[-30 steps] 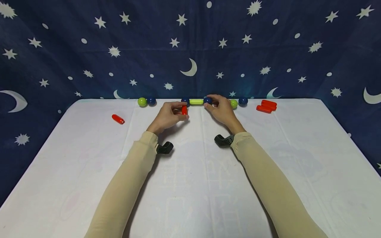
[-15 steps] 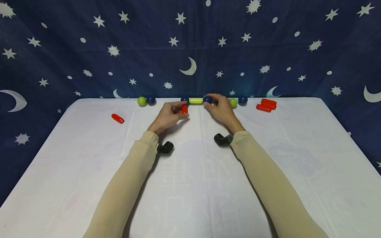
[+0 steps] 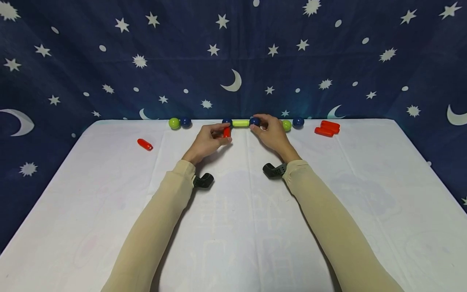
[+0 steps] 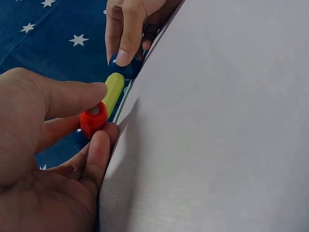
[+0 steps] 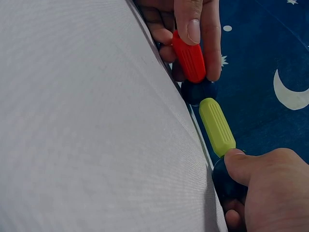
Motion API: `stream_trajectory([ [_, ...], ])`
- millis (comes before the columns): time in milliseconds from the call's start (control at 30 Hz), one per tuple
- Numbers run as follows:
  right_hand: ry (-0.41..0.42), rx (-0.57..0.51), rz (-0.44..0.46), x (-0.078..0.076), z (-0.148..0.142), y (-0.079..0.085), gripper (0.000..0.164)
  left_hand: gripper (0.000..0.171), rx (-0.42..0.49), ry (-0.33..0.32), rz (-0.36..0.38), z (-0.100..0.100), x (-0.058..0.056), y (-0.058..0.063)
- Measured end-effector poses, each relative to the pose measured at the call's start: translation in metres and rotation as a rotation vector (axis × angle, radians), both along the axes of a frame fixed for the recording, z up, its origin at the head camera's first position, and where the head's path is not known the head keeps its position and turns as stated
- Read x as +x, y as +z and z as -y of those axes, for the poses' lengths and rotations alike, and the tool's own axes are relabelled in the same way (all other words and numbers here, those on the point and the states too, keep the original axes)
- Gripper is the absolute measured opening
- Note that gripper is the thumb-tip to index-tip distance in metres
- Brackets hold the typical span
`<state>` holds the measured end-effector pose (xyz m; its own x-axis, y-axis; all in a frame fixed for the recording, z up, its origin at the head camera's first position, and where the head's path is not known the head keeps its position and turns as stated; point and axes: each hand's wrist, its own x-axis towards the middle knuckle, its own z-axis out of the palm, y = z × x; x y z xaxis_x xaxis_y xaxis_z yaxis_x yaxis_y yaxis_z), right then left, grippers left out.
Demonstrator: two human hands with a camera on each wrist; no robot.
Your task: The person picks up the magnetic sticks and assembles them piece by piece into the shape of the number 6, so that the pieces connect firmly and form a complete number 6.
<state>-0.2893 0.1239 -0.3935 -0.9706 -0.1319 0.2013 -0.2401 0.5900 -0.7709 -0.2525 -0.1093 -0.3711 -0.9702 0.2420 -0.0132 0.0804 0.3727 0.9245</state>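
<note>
My left hand (image 3: 206,142) pinches a red magnetic rod (image 4: 94,120) between thumb and fingers. The rod's far end meets a dark blue ball (image 5: 197,92); in the left wrist view its near end shows a small round metal tip. From that ball a yellow-green rod (image 3: 240,123) runs right to a second dark blue ball (image 3: 254,121). My right hand (image 3: 273,136) holds this second ball, thumb on the near side and fingers behind. Both balls and the yellow-green rod lie along the table's back edge.
A green ball (image 3: 174,123) and a blue ball (image 3: 185,123) stand back left. Another green ball (image 3: 286,125) and blue ball (image 3: 298,123) sit right of my right hand. Red rods (image 3: 324,132) lie farther right; a single red rod (image 3: 145,144) lies left on the white table (image 3: 233,227).
Hardly anything differs. Both hands keep their places on the red rod and the right blue ball; the head view shifts very slightly.
</note>
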Motion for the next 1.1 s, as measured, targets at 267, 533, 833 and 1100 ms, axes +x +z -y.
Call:
stream_trajectory([
  [267, 0.000, -0.006, -0.001, 0.001, 0.001, 0.001, 0.043, 0.054, 0.035, 0.011, -0.035, 0.002, 0.001, -0.002],
  [533, -0.003, -0.001, 0.003, 0.000, 0.001, 0.000, 0.042, 0.056, -0.014, 0.039, -0.056, 0.002, 0.002, 0.000],
  [833, -0.002, -0.006, 0.003, 0.001, -0.001, 0.001, 0.042, 0.059, -0.049, 0.061, -0.011, -0.001, 0.003, 0.006],
  [1100, -0.002, -0.004, 0.004, 0.000, 0.000, 0.000, 0.042, 0.061, -0.039, 0.064, 0.003, 0.001, 0.003, 0.007],
])
